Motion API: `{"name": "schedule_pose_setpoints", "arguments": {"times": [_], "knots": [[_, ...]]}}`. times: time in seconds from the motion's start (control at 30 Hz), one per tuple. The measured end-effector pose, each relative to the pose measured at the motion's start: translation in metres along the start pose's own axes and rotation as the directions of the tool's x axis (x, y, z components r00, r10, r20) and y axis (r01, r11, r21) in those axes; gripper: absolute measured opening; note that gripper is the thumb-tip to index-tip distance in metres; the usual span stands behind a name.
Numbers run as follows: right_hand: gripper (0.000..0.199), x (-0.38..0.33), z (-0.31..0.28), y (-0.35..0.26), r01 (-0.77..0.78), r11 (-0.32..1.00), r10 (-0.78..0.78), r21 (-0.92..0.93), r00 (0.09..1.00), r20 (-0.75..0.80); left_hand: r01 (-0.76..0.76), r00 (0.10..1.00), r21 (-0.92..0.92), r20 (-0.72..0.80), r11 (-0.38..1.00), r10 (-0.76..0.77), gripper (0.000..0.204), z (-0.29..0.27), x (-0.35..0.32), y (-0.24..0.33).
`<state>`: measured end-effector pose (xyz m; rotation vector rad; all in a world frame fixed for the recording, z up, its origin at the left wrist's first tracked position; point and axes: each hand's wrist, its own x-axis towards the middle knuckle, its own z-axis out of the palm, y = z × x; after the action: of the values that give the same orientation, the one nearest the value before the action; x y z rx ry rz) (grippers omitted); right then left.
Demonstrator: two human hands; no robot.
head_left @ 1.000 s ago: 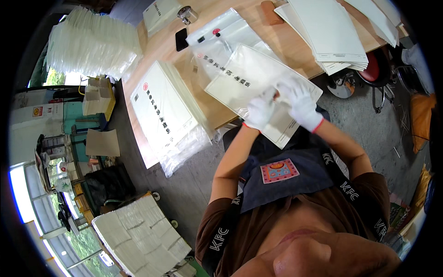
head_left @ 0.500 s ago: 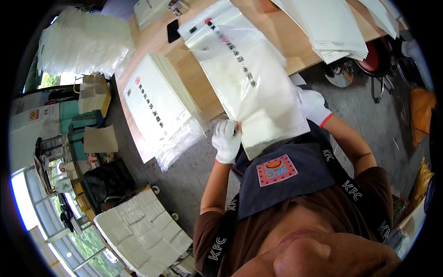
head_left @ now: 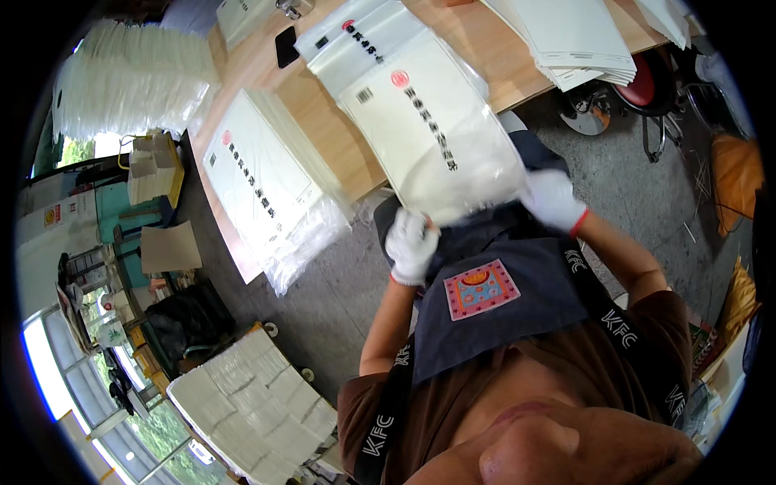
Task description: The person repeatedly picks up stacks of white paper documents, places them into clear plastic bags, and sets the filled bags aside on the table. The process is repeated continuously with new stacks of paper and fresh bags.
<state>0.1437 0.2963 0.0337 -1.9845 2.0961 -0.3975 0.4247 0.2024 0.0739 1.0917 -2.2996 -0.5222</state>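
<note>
Clear plastic bag [head_left: 477,192], loaded, between your two hands at the near edge of the worktop [head_left: 339,137].
Your left hand [head_left: 413,246]: fingers curled closed on the bag's near left corner. Your right hand [head_left: 553,201]: blurred at the near right corner; grip cannot be told. Contents: white printed sheet [head_left: 432,113], slack film at the near end. Beneath, farther out: another clear bag [head_left: 338,65]. To the left: stack of bagged sheets [head_left: 263,174], film ends overhanging. Beyond: black phone [head_left: 286,47].

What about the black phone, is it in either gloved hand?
No, the phone lies on the table, while the left hand and right hand are both at the near end of the bag.
</note>
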Motion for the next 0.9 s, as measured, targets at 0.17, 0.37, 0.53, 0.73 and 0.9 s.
{"name": "schedule_pose_setpoints", "arguments": {"times": [0.17,0.37,0.53,0.73,0.9], "knots": [[0.029,-0.002,-0.012,0.002,-0.088,0.994,0.106,-0.068,0.935,0.338,-0.020,0.988,0.034,0.153,0.999,0.014,0.020,0.015,-0.036,-0.026],[0.031,0.024,0.019,0.041,-0.344,0.712,0.382,0.612,0.921,0.073,0.598,0.766,-0.404,0.034,0.692,-0.641,0.031,0.035,-0.046,-0.069],[0.031,0.066,0.063,0.018,-0.550,0.103,0.134,0.829,0.833,0.536,0.648,0.746,-0.357,0.117,0.673,-0.655,0.061,0.059,-0.016,-0.110],[0.039,0.146,0.053,-0.105,-0.506,-0.137,-0.204,0.852,0.856,0.475,0.395,0.842,-0.120,-0.350,0.911,-0.411,0.057,-0.117,0.013,-0.078],[0.054,0.246,0.050,-0.211,-0.361,0.177,-0.247,0.916,0.884,0.396,0.425,0.613,-0.517,-0.441,0.744,-0.656,0.047,-0.219,0.023,-0.098]]}}
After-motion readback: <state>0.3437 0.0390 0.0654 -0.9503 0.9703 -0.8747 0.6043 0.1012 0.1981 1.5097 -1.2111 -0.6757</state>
